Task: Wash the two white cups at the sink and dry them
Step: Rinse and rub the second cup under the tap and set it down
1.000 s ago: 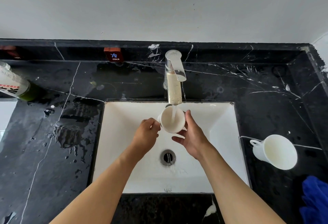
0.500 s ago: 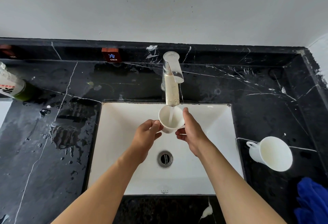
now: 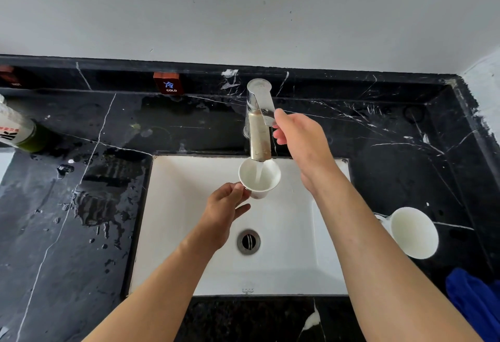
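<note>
My left hand (image 3: 226, 210) holds a white cup (image 3: 259, 178) by its handle over the white sink (image 3: 189, 233), right under the faucet (image 3: 259, 119). Water runs from the spout into the cup. My right hand (image 3: 301, 136) is raised beside the faucet, fingers apart, with fingertips touching the end of the lever. A second white cup (image 3: 412, 232) lies tilted on the black counter to the right of the sink, its handle pointing left.
The black marble counter (image 3: 81, 206) is wet left of the sink. A bottle (image 3: 16, 132) lies at the far left. A blue cloth (image 3: 476, 301) sits at the lower right. A red COLD tag (image 3: 167, 84) stands on the back ledge.
My right hand has let go of the cup and risen to the faucet lever. My left hand alone now holds the cup under the stream.
</note>
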